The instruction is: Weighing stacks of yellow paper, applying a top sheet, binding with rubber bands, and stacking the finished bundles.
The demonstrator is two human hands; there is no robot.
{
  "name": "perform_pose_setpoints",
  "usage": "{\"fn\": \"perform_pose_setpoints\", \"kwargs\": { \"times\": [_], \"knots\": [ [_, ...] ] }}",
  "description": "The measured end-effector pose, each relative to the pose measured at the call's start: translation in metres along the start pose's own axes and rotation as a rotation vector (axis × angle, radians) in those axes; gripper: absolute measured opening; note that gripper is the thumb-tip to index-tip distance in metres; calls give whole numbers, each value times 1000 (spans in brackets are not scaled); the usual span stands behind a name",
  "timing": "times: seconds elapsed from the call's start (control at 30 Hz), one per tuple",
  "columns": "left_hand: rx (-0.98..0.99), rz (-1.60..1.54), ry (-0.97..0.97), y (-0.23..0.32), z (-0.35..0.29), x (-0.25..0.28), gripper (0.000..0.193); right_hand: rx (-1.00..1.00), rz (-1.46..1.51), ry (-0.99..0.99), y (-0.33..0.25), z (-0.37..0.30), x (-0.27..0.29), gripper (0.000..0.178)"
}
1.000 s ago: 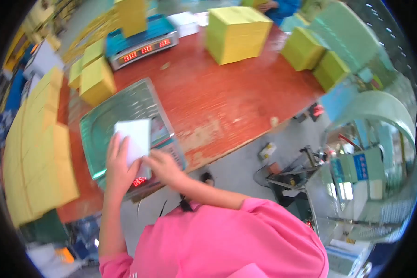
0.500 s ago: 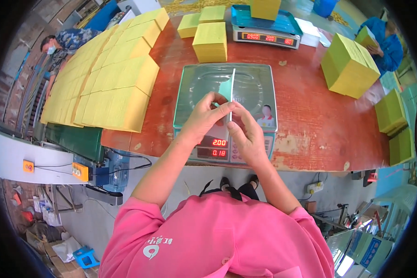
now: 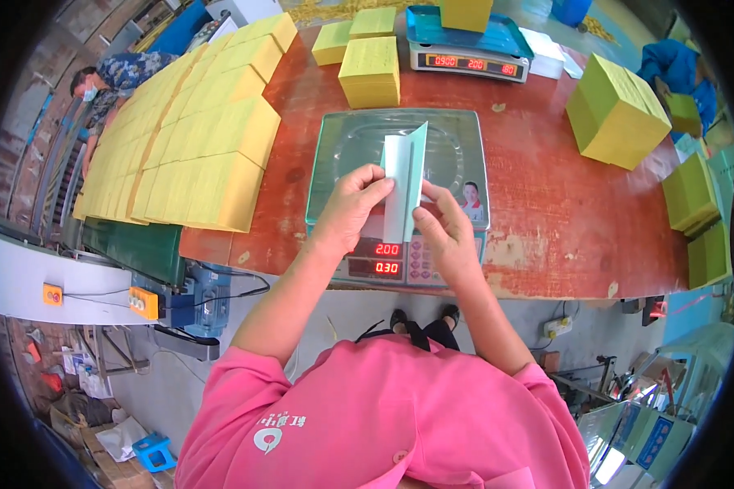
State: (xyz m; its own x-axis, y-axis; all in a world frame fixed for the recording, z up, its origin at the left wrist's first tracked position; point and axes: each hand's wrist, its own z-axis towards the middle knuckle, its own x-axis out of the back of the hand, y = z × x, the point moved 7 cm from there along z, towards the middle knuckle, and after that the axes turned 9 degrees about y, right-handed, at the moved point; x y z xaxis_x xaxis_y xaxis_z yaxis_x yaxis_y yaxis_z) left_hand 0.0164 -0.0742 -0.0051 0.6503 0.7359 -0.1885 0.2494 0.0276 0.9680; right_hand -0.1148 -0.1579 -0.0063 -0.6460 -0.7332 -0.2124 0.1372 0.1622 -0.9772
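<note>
Bright, fairly even light inside a dark round rim.
We see the sheet (image 3: 395, 191) sharp, sheen on the table (image 3: 538, 155) and soft glints on the tray (image 3: 355, 130); the display (image 3: 386, 259) glows red. Toward the edges, lines bend, the table's front bows, and a blue garment (image 3: 667, 62) blurs.

Red digits (image 3: 387, 267) light 2 scales (image 3: 347, 155) (image 3: 510, 49); the pink shirt (image 3: 342, 424) bears lettering (image 3: 295, 421) (white).

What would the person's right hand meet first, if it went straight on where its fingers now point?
The right hand would probably meet the folded green-and-white sheet first, almost at once: in this view they look next to each other, though depth makes contact uncertain.
</note>
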Motion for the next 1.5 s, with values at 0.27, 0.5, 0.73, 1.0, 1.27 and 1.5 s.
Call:
{"fn": "perform_pose_setpoints", "kwargs": {
  "times": [0.27,0.5,0.73,1.0,1.27,1.5],
  "knots": [
    [-3,21,79,-17,2,9,12,620,-635,376,-42,2,25,51],
    [-202,288,242,2,0,5,40,217,-359,349,-7,-11,60,33],
    [-237,704,6,4,22,-14,22,21,-248,253,11,-38,45,25],
    [93,190,-138,-7,29,-13,23,233,-47,179,-4,0,21,20],
    [215,-105,-100,-2,23,-5,29,107,235,116,-1,27,-6,18],
    [203,-67,-123,-6,28,-3,30,91,142,102,-4,30,-4,19]
  ]
}}
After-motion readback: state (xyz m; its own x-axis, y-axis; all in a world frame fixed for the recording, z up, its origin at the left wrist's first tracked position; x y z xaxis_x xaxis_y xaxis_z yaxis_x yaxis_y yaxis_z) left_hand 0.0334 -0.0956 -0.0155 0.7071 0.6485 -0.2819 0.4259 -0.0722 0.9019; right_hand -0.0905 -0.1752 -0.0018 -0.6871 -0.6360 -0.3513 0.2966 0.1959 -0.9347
